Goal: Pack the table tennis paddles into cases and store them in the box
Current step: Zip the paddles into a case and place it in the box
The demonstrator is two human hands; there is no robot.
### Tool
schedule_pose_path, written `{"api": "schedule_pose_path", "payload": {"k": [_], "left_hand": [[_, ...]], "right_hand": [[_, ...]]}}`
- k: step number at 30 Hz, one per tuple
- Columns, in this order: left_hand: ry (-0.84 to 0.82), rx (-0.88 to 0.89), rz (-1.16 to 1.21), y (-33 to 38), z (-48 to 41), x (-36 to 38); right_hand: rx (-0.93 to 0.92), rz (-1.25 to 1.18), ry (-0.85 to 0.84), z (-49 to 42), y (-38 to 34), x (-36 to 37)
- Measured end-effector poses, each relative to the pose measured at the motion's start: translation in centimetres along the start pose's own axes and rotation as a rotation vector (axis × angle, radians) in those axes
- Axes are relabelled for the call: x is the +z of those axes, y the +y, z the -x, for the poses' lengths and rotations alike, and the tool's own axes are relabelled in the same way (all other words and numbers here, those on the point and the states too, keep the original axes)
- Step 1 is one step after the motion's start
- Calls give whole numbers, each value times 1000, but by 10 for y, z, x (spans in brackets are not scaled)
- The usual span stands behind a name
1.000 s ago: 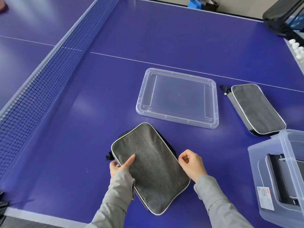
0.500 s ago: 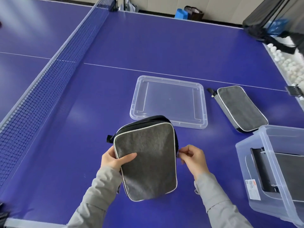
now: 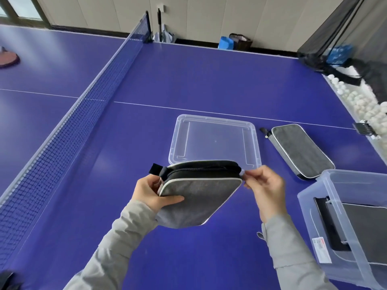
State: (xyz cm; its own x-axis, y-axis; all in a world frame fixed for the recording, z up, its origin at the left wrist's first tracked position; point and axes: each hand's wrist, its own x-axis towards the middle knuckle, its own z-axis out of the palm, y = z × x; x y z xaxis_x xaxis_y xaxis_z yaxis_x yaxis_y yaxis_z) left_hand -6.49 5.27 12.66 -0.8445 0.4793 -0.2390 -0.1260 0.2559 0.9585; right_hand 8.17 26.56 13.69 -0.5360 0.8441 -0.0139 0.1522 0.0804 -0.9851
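Observation:
I hold a grey paddle case (image 3: 199, 197) with white piping and a black zip side, tilted up above the blue table (image 3: 209, 80). My left hand (image 3: 152, 192) grips its left corner, thumb on the grey face. My right hand (image 3: 265, 188) pinches the zip pull at the case's right corner. A second grey case (image 3: 301, 149) lies flat on the table to the right. The clear plastic box (image 3: 314, 210) stands at the right edge with a dark case (image 3: 360, 229) inside. No bare paddle shows near me.
The box's clear lid (image 3: 215, 141) lies upside down just beyond the held case. The net (image 3: 73, 114) runs along the left. A tray of white balls (image 3: 360, 101) and a dark catch net (image 3: 335, 34) line the far right. A red paddle (image 3: 8, 58) lies far left.
The case has been lifted off the table and tipped so its zip side faces up. My right hand moved up to its right corner. The camera tilted up.

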Motion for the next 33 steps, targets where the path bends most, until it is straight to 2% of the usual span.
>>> {"api": "schedule_pose_path", "payload": {"k": [11,18,25,29,33], "left_hand": [[38,57,-227,-1,9,1],[-1,188,-382,18,12,6],[-37,260,-585,18,9,8],[-7,156,-429,11,8,0],[114,28,-175,2,1,-11]], "right_hand": [[-398,253,-39,27,-45,19],[-547,253,-83,50,-64,45],[-576,277,-152,63,-61,67],[-530,239,-116,59,-56,72],[-419,217,-25,57,-38,70]]}}
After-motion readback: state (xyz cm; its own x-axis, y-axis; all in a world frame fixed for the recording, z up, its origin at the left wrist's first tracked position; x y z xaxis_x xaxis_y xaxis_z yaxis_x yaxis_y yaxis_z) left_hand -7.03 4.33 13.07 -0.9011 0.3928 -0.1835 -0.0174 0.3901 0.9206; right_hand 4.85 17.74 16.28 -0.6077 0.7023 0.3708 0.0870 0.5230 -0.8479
